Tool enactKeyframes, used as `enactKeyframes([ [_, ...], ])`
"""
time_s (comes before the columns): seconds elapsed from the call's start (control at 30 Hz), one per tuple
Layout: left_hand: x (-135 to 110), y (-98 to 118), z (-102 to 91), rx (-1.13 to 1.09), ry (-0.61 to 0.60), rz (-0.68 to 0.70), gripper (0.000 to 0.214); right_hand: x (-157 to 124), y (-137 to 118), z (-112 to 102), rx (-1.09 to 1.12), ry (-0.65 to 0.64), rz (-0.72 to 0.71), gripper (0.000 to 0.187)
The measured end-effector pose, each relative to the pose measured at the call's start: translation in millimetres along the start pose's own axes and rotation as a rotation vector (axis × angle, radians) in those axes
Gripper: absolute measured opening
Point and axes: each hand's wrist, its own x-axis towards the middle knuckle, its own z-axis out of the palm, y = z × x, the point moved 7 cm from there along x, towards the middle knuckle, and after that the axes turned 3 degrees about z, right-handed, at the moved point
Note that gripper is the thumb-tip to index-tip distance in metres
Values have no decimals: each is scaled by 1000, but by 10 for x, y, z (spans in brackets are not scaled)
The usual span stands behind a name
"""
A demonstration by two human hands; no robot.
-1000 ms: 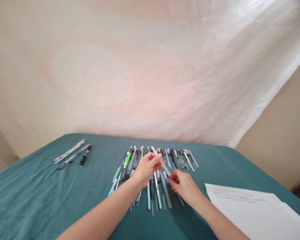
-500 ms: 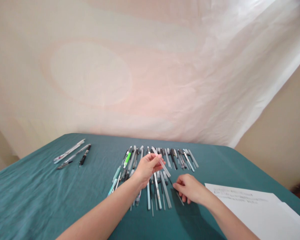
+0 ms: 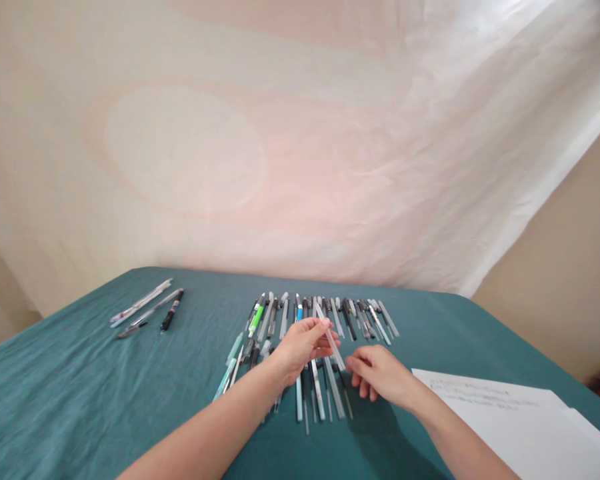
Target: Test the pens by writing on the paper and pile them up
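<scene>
Pinching a translucent tube point(image 3: 337, 355) mid-length, presumably to leave its ends free: left hand point(image 3: 305, 345), facing the surface's far edge point(image 3: 220, 276); right hand point(image 3: 373, 375), grip indistinct.

Shows smooth, translucent plastic in the tube point(image 3: 336, 353). Includes a creased, matt tablecloth point(image 3: 80, 373) and matt paper sheets point(image 3: 505, 427).

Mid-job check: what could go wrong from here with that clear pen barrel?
The left hand pinches the clear pen barrel with thumb and fingers, so it might slip and fall onto the pale pen and others lying below. The right hand is close beside a thin refill-like stick; a brush could roll it aside. A similar clear tube lies near, so the two might get mixed up.
</scene>
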Motion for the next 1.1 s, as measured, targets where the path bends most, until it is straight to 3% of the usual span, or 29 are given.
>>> enactKeyframes([
  [0.17, -58, -37, 49, 123, 22, 50, 25, -134, -345, -78, 134, 83, -151, 35],
  [0.3, -106, -59, 96, 194, 42, 81, 25, -162, -402, -44, 212, 86, -161, 32],
  [0.47, -92, -117, 61, 142, 100, 52, 23, -101, -294, -61, 177, 102, -122, 25],
  [0.63, -3, -93, -104, 51, 207, 48, 30, 30, 31, -89, 78, 91, 0, 16],
  [0.8, 50, 72, -188, 30, 210, 67, 31, 113, 271, -30, -27, 57, 72, 17],
  [1.1, 162, 434, -484, 207, 232, 192, 28, 135, 273, -42, -62, 92, 36, 20],
])
